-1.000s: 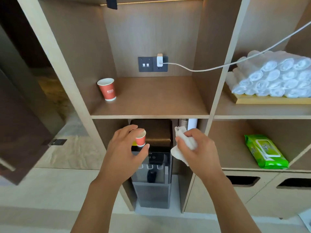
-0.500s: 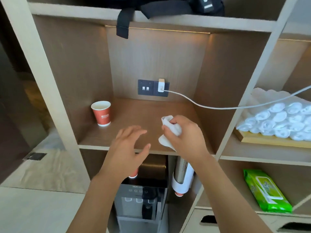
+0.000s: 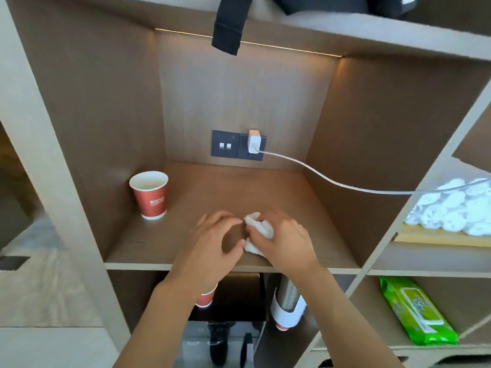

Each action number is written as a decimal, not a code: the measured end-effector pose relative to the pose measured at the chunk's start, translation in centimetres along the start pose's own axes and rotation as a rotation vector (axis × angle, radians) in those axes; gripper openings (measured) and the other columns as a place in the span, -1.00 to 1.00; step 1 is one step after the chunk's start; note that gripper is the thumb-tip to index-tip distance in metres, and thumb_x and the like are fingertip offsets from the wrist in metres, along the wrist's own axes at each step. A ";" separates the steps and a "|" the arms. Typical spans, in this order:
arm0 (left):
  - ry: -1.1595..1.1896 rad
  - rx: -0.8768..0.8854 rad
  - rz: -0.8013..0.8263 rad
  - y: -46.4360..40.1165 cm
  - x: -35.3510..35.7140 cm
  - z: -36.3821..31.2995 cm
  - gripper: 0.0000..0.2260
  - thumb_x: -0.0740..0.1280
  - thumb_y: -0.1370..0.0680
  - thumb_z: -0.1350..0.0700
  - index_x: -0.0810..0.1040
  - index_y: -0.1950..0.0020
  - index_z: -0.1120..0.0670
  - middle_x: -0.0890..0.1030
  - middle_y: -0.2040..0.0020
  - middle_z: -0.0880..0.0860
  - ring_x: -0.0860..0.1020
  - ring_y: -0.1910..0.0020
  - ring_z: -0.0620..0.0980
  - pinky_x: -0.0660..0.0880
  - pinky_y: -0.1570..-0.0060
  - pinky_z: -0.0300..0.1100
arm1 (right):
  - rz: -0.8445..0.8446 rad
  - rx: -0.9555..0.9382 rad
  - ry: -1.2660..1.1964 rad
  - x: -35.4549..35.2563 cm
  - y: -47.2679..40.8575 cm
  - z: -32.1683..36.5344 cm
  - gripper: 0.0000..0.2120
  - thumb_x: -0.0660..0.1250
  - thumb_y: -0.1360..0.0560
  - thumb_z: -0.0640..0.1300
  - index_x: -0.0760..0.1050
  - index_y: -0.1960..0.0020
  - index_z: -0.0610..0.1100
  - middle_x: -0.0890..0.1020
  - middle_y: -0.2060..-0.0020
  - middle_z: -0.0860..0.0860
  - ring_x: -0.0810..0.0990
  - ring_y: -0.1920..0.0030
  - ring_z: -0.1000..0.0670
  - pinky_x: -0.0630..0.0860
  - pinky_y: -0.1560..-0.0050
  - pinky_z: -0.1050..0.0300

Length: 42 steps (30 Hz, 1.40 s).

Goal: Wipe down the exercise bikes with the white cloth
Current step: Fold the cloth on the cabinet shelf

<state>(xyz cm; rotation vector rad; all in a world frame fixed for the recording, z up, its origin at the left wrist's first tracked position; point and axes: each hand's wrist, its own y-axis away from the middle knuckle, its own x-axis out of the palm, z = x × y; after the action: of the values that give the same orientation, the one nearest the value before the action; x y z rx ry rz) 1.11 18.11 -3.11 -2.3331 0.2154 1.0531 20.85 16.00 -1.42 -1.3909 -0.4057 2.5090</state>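
A crumpled white cloth [image 3: 259, 229] is bunched in my right hand [image 3: 285, 241], which rests over the front of a wooden shelf [image 3: 212, 192]. My left hand [image 3: 212, 243] hovers just left of it, fingers curled and spread, fingertips close to the cloth but holding nothing. No exercise bike is in view.
A red paper cup [image 3: 151, 194] stands at the shelf's left. A white charger [image 3: 254, 141] sits in the back socket, its cable [image 3: 345, 185] running right. Rolled white towels [image 3: 457, 208] fill the right cubby, a green wipes pack [image 3: 414, 312] below. A water dispenser [image 3: 225, 322] and cup holder [image 3: 288, 306] stand underneath.
Both hands rose from in front of the water dispenser to the shelf above. The left hand left the small red cup on the dispenser and moved next to the cloth.
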 end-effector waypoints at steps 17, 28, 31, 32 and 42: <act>0.117 0.231 0.060 -1.4 1.6 -0.2 -0.87 0.42 -0.50 -0.02 0.56 -0.02 -0.14 0.52 -0.07 -0.25 0.54 0.01 -0.17 0.55 0.09 -0.11 | 0.013 -0.041 -0.242 -2.8 -0.3 -3.3 -0.86 0.39 -0.53 -0.11 0.65 -0.06 0.04 0.67 0.04 0.18 0.65 -0.02 0.06 0.56 0.01 0.14; 0.024 0.221 -0.073 -2.8 0.1 0.3 -0.93 0.31 -0.62 0.00 0.45 0.04 -0.08 0.44 0.06 -0.14 0.45 0.30 0.00 0.48 0.30 -0.07 | -0.053 -0.354 0.046 -2.2 0.4 -1.7 -0.61 0.60 -0.37 0.05 0.63 -0.16 0.02 0.48 -0.04 0.15 0.49 -0.04 0.02 0.50 0.00 0.11; 0.041 0.254 -0.104 -2.7 -0.8 0.2 -0.94 0.30 -0.63 0.03 0.46 0.03 -0.06 0.45 0.05 -0.16 0.45 0.29 0.01 0.46 0.31 -0.09 | -0.142 -0.368 0.127 -1.7 0.4 -2.2 -0.68 0.49 -0.38 -0.09 0.62 -0.13 -0.03 0.47 0.02 0.10 0.48 0.03 -0.02 0.53 0.11 -0.02; 0.041 0.257 -0.110 -2.6 -1.0 0.3 -0.94 0.28 -0.63 0.01 0.47 0.04 -0.05 0.45 0.04 -0.16 0.47 0.28 0.01 0.46 0.31 -0.10 | -0.176 -0.369 0.143 -1.8 0.4 -2.4 -0.71 0.45 -0.39 -0.09 0.63 -0.11 -0.05 0.49 0.03 0.09 0.48 0.05 -0.04 0.53 0.15 -0.04; 0.005 0.280 -0.123 -2.3 -1.8 0.4 -0.86 0.44 -0.53 0.14 0.56 -0.02 -0.07 0.50 0.01 -0.19 0.46 0.24 -0.11 0.47 0.31 -0.20 | -0.010 -0.271 -0.022 -5.7 -0.8 -1.3 -0.75 0.42 -0.50 -0.26 0.73 -0.03 0.04 0.72 0.14 0.20 0.69 0.14 0.12 0.63 0.18 0.18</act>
<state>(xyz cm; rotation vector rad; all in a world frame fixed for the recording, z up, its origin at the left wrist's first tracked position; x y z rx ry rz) 0.45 20.03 -1.00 -2.0699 0.2042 0.8952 24.98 14.95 2.72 -1.4491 -0.7805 2.5362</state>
